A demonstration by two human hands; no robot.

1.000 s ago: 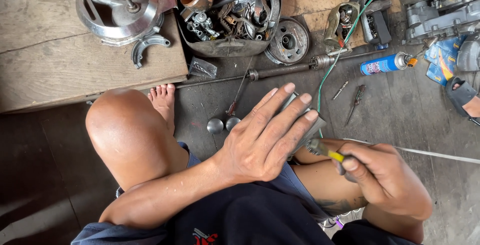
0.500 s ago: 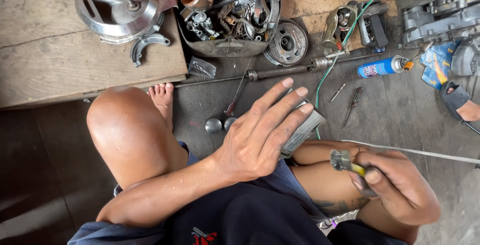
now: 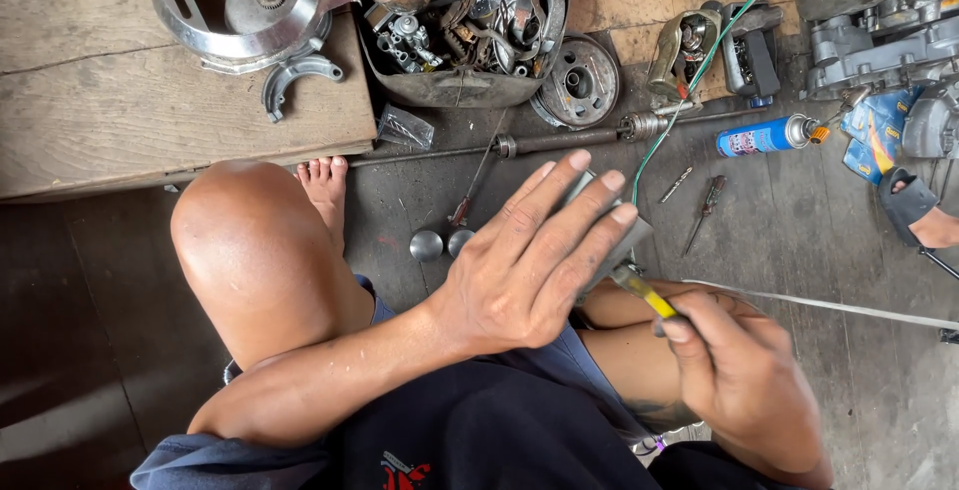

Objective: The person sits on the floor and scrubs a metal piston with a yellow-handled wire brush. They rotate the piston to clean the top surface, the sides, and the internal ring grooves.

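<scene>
On the far left, a wooden board (image 3: pixel 150 120) carries a shiny round metal housing (image 3: pixel 240 5) and a curved metal shoe (image 3: pixel 300 75). To its right, a dark tub of engine parts (image 3: pixel 460 40) stands on the floor, with a round hub (image 3: pixel 579 80) beside it and a long steel rod (image 3: pixel 559 138) lying across just nearer. Two small shiny domed caps (image 3: pixel 440 244) lie on the floor beside the bare knee.

The left hand (image 3: pixel 519 270) is curled over a small grey metal block (image 3: pixel 614 235), fingers (image 3: pixel 569 220) laid flat along its top, holding it above the lap in the middle of the scene. The right hand (image 3: pixel 739 380) is closed around the yellow handle of a small brush (image 3: pixel 639 292), whose head meets the block's near right edge under the left hand's fingertips.

The step in hand looks like brushing the block clean. The next stroke would seem to call for a firm hold on the block and the brush drawn along its face, likely turning the part to reach other sides.

Farther right lie a small screwdriver (image 3: pixel 705 212), a blue spray can (image 3: pixel 764 135) and a grey engine casing (image 3: pixel 879 40).
</scene>
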